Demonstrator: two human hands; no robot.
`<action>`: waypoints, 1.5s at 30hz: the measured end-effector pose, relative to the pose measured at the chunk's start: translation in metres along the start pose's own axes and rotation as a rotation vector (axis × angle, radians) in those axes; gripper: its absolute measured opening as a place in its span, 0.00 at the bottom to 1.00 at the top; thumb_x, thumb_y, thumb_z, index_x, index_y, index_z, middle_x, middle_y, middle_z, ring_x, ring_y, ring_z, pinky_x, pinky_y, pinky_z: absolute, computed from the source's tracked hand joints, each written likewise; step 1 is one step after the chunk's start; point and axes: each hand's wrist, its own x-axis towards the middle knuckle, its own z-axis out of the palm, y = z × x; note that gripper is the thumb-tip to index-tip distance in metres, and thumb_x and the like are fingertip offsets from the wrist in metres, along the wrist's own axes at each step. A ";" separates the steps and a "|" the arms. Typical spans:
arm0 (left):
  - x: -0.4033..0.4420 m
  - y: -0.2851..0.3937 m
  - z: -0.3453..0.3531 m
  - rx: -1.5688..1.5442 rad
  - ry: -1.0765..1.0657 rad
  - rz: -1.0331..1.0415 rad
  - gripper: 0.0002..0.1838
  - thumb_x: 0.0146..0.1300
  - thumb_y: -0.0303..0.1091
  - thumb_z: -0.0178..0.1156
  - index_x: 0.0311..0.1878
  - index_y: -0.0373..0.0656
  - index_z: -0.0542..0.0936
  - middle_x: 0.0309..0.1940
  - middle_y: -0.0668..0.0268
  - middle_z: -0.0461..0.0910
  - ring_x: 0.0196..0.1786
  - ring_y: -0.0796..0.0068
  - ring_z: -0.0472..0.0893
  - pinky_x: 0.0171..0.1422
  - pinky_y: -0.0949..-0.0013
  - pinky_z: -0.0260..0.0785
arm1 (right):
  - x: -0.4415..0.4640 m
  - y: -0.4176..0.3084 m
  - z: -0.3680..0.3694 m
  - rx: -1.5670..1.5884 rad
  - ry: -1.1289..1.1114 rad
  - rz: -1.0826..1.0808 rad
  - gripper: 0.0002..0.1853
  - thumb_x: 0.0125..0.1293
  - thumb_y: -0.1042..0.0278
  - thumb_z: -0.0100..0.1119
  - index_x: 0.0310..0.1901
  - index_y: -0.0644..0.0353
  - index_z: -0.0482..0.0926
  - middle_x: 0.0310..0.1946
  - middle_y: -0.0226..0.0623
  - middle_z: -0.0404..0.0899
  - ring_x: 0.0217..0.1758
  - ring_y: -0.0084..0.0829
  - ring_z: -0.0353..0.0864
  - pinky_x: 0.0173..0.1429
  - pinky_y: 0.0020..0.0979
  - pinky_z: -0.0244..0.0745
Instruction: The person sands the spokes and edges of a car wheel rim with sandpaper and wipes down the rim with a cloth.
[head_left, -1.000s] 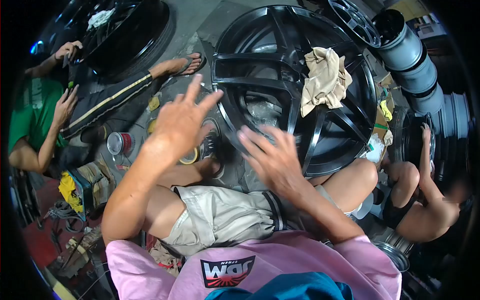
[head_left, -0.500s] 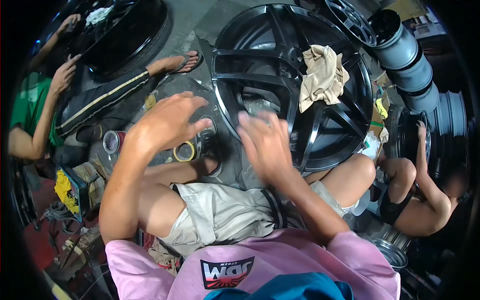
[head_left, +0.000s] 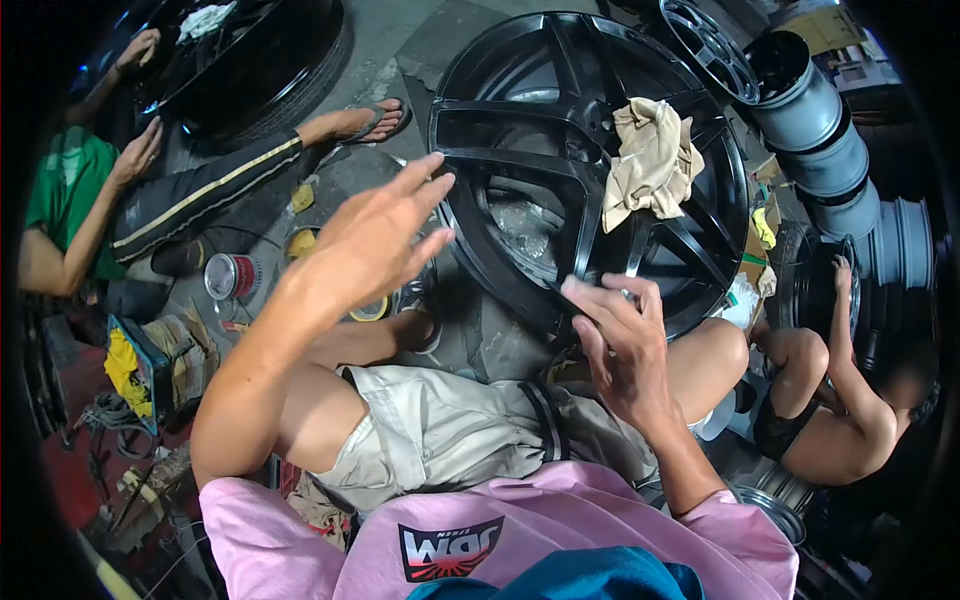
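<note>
A large glossy black wheel rim (head_left: 515,158) with paired spokes stands in front of me. A crumpled beige cloth (head_left: 652,165) lies over its spokes, right of the hub. At the rim's left edge is my left hand (head_left: 365,240), open, fingers apart and fingertips at the lip; I cannot tell if they touch it. My right hand (head_left: 630,345) is at the lower edge, over my knee. Its fingers are bent and apart, the fingertips close to the rim, with nothing visibly held.
A person in a green shirt (head_left: 75,185) works at another black wheel (head_left: 250,75) on the left. Another person (head_left: 840,400) sits at right, near stacked grey rims (head_left: 800,95). A can (head_left: 232,277) and a tape roll (head_left: 372,308) are on the floor (head_left: 500,335).
My left hand has moved right and slightly up to the rim's left edge. My right hand has moved right and down along the lower edge. The beige cloth stays on the spokes.
</note>
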 end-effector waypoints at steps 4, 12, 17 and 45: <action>-0.007 0.022 0.010 0.141 -0.190 -0.135 0.49 0.71 0.35 0.75 0.90 0.36 0.60 0.94 0.54 0.50 0.68 0.37 0.84 0.71 0.46 0.82 | -0.015 0.008 0.026 -0.163 -0.217 -0.224 0.37 0.64 0.66 0.78 0.77 0.50 0.81 0.82 0.31 0.75 0.85 0.52 0.69 0.77 0.59 0.69; -0.002 0.010 0.018 0.311 -0.149 -0.098 0.48 0.71 0.31 0.71 0.90 0.35 0.59 0.94 0.55 0.51 0.65 0.43 0.86 0.67 0.49 0.84 | 0.062 -0.006 0.070 -0.216 -0.071 -0.363 0.30 0.72 0.62 0.72 0.74 0.57 0.83 0.79 0.35 0.77 0.88 0.47 0.66 0.79 0.54 0.69; -0.015 0.010 0.036 0.415 -0.113 -0.098 0.47 0.72 0.30 0.68 0.90 0.35 0.59 0.95 0.57 0.50 0.69 0.48 0.84 0.66 0.51 0.85 | 0.066 -0.006 0.056 -0.291 -0.182 -0.432 0.30 0.72 0.62 0.72 0.74 0.56 0.83 0.82 0.36 0.74 0.87 0.48 0.66 0.78 0.52 0.71; -0.011 -0.006 -0.031 0.188 -0.136 -0.257 0.18 0.77 0.38 0.68 0.58 0.32 0.90 0.52 0.43 0.91 0.54 0.39 0.90 0.62 0.45 0.82 | 0.153 -0.002 0.091 -0.295 0.013 -0.476 0.26 0.76 0.63 0.66 0.74 0.57 0.84 0.78 0.35 0.78 0.79 0.41 0.75 0.69 0.46 0.73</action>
